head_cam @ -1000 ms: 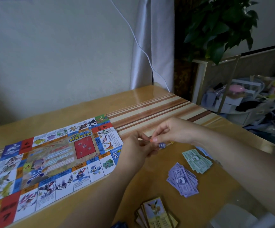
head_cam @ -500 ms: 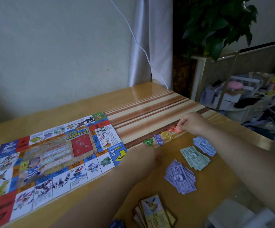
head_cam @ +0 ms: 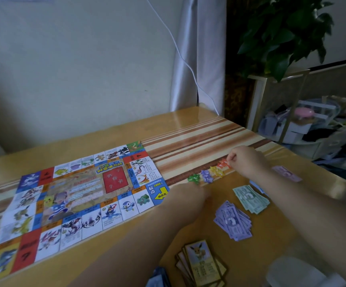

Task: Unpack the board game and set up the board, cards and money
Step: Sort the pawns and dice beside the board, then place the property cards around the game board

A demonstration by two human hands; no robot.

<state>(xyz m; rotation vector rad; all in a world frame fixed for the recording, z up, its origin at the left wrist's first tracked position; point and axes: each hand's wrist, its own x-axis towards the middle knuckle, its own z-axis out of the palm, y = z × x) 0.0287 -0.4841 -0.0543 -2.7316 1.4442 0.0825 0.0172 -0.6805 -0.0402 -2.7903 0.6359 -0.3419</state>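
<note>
The paper game board (head_cam: 79,195) lies unfolded on the left of the table. Right of it, a green (head_cam: 193,179), a purple (head_cam: 207,176), a yellow (head_cam: 217,170) and a red token (head_cam: 223,163) lie in a row on the striped runner. My right hand (head_cam: 245,162) pinches the red token at the row's far end. My left hand (head_cam: 188,196) rests near the green token, blurred, with its fingers hidden. Green notes (head_cam: 250,198) and purple notes (head_cam: 233,222) lie in heaps. Picture cards (head_cam: 203,264) are stacked at the front.
A pale purple note (head_cam: 287,172) lies beyond my right wrist, and blue notes (head_cam: 257,186) peek out from under that arm. A white object (head_cam: 292,274) sits at the front right. A plant (head_cam: 288,34) and a cluttered rack (head_cam: 313,125) stand beyond the table's right edge.
My hands, together over the table a second ago, have parted. The tokens now lie in a row; my right hand went to the red one, my left dropped beside the board.
</note>
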